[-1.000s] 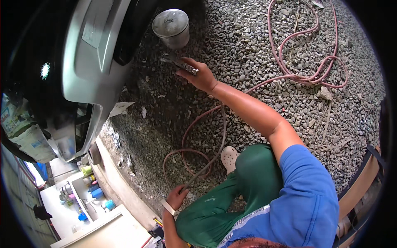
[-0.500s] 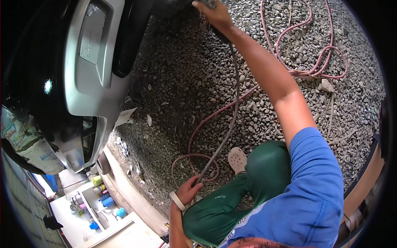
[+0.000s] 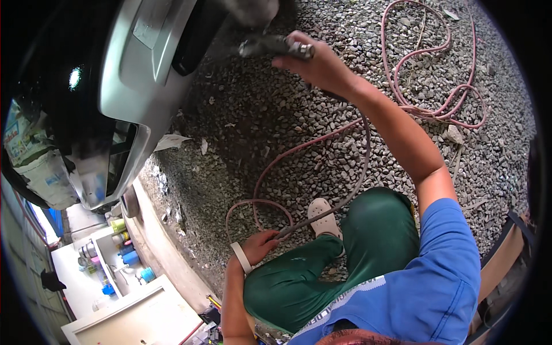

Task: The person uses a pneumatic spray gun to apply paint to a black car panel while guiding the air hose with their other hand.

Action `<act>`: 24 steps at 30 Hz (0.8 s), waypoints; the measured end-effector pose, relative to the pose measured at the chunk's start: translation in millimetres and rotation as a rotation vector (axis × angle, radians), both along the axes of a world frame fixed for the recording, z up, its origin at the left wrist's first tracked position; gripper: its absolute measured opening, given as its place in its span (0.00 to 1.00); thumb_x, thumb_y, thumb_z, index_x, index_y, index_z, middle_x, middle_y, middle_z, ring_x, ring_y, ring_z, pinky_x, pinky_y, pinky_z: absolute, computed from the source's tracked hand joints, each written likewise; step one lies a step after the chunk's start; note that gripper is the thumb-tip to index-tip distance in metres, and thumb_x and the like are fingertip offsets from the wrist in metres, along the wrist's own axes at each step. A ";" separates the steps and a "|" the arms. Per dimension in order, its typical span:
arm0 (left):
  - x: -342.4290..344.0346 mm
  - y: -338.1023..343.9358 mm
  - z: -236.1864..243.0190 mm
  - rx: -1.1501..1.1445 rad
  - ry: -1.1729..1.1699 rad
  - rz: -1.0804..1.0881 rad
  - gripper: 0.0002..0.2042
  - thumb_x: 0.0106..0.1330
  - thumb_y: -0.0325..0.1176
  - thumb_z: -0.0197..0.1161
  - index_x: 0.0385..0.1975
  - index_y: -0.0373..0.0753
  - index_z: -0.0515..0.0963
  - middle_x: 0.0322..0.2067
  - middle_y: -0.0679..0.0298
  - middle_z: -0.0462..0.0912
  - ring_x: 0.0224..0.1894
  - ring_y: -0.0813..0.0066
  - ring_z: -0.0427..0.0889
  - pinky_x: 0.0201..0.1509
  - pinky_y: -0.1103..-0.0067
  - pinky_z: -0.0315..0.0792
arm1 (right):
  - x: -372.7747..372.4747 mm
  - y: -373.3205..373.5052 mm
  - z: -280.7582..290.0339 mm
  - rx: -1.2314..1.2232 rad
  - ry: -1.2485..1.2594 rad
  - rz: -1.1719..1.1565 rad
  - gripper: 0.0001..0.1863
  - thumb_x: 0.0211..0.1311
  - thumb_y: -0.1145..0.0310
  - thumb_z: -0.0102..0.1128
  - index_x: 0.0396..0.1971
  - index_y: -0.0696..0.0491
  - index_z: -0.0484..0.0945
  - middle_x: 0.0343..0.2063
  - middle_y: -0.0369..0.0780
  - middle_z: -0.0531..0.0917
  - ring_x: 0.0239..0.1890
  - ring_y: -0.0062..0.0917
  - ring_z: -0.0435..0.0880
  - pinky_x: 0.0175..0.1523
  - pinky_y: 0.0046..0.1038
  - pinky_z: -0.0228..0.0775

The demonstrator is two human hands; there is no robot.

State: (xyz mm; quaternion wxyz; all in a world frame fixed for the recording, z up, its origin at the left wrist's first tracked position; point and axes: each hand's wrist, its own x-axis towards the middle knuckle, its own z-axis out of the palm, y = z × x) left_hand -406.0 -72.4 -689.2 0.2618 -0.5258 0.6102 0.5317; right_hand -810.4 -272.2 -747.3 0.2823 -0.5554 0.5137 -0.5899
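Observation:
My right hand [image 3: 316, 63] is raised at the upper middle, closed round a dark spray gun [image 3: 267, 46] with a metal fitting at its back end. The gun is blurred by motion and its nozzle side faces the silver bumper [image 3: 129, 75] of a vehicle at the upper left, apart from it. A blurred grey shape [image 3: 253, 8] shows above the gun. From my right hand the grey air hose [image 3: 367, 155] loops down to my left hand [image 3: 260, 247], which grips it beside my knee.
Pink hose [image 3: 397, 57] lies in loops on the gravel [image 3: 322, 144]. The vehicle's dark body carries masking paper [image 3: 43, 167]. At the lower left stands a white shelf unit [image 3: 86, 293] with bottles and cans, near a concrete kerb [image 3: 161, 236]. A brown board edge [image 3: 500, 259] is at right.
My right hand has come down and nearer to me with the spray gun, now tilted sideways. The grey hose bows further right. My left hand keeps its hold on the hose.

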 end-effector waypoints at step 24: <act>-4.0 10.6 3.7 -0.104 0.100 0.125 0.14 0.76 0.36 0.57 0.55 0.35 0.77 0.40 0.64 0.83 0.44 0.77 0.79 0.52 0.76 0.73 | -75.8 0.4 105.7 0.085 0.053 -0.271 0.26 0.70 0.57 0.62 0.60 0.58 0.76 0.44 0.48 0.87 0.48 0.35 0.84 0.56 0.36 0.74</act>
